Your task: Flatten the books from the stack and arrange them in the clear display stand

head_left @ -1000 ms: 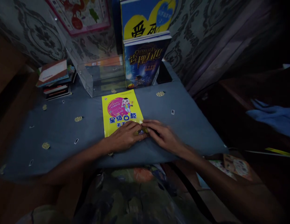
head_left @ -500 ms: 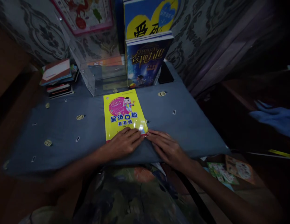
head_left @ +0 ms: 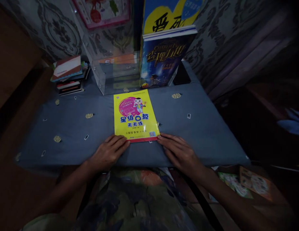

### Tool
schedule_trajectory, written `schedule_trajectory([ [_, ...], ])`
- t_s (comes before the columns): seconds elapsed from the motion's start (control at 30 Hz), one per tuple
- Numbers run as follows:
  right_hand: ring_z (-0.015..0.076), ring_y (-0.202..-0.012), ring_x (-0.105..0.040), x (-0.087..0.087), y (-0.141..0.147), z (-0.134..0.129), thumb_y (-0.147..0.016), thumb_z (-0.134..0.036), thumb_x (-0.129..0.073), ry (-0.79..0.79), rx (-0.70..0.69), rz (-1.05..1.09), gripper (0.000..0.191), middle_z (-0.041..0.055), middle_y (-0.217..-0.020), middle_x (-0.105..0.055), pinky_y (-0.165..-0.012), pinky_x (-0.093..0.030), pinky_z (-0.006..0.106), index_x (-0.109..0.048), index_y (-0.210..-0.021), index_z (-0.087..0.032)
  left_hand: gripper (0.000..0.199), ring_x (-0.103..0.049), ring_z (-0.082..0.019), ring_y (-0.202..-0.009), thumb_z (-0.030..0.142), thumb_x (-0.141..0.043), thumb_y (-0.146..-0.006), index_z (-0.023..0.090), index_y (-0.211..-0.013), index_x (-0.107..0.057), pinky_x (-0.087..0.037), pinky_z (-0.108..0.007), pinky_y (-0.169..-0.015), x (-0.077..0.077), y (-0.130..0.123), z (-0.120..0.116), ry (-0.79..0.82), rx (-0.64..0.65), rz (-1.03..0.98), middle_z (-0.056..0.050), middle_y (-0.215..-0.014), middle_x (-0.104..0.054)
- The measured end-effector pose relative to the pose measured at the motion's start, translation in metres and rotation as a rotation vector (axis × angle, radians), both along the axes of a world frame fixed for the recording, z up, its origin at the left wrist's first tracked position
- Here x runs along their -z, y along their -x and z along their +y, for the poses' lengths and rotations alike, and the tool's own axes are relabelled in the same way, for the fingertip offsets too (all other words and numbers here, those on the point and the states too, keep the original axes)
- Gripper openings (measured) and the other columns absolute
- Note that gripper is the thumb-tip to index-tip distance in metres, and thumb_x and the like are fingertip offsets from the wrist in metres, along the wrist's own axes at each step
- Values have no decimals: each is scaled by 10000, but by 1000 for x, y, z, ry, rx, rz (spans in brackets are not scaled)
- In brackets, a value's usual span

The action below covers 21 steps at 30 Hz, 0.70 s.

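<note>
A yellow workbook (head_left: 136,117) with a red bottom edge lies closed and flat on the blue-grey tablecloth (head_left: 202,128). At its lower left corner, my left hand (head_left: 109,150) rests palm down, fingertips touching the edge and fingers close together. My right hand (head_left: 179,150) lies at the lower right corner, its fingertips against the book's edge and its fingers also pressed together. Both thumbs are mostly hidden. The whole front cover shows between the hands.
Behind the workbook stands a clear acrylic rack (head_left: 102,77) beside upright books (head_left: 163,61). A small book stack (head_left: 69,72) sits at the back left. A dark flat object (head_left: 181,74) lies right of the upright books. Colourful booklets (head_left: 236,184) are below the table at the right.
My left hand has slid left off the lower cover to the lower left corner, uncovering the print there. My right hand stays at the right corner. The view has shifted slightly.
</note>
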State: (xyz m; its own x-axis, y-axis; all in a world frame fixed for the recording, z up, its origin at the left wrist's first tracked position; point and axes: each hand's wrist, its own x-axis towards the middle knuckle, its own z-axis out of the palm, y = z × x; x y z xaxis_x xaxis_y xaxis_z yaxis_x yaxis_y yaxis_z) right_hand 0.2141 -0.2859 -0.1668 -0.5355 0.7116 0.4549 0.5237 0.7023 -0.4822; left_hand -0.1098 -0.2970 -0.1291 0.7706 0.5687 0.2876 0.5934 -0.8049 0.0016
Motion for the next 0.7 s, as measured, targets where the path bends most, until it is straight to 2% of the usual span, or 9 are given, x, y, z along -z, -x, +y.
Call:
schedule_trajectory([
  [0.13, 269, -1225, -651, 1, 0, 0, -959, -120, -522, 8, 6, -6, 490, 67, -1272, -722, -980, -564, 501, -564, -1410, -305, 408, -635, -248, -1124, 75, -473, -960, 149, -1343, -592, -511, -406, -972, 2, 17, -14, -19, -99, -23, -138, -1170, -705],
  [0.27, 287, -1237, -639, -1, 0, 0, -950, -135, -542, -16, 9, -7, 485, 55, -1252, -732, -1009, -534, 550, -575, -1393, -331, 417, -645, -241, -1122, 71, -463, -963, 158, -1352, -584, -546, -390, -931, 5, 20, -23, -47, -147, -49, -126, -1192, -709],
  [0.4, 302, -1176, -672, -14, 4, 2, -951, -188, -571, -49, -25, -45, 381, 80, -1196, -753, -1027, -511, 578, -640, -1309, -297, 384, -656, -242, -1113, 74, -480, -965, 142, -1327, -591, -572, -386, -913, 7, 17, -25, -61, -161, -76, -119, -1183, -721],
  [0.53, 270, -1202, -663, -37, 23, 8, -969, -214, -564, 25, -176, -111, 387, 78, -1203, -751, -1066, -507, 535, -618, -1345, -282, 381, -677, -233, -1081, 93, -475, -976, 160, -1334, -586, -587, -380, -890, 8, 14, -25, -69, -176, -102, -113, -1158, -733],
  [0.6, 239, -1303, -598, -46, 40, 12, -993, -221, -521, 87, -306, -139, 456, 78, -1360, -670, -1119, -481, 491, -530, -1445, -283, 375, -685, -230, -1065, 95, -479, -973, 163, -1322, -595, -588, -371, -883, 9, 13, -25, -72, -188, -112, -114, -1147, -737],
  [0.7, 210, -1438, -449, -49, 68, 17, -1011, -291, -530, 144, -422, -210, 548, 84, -1537, -500, -1220, -366, 450, -392, -1540, -250, 361, -686, -229, -1064, 86, -463, -967, 154, -1286, -616, -583, -368, -896, 10, 13, -25, -78, -196, -128, -120, -1145, -737],
])
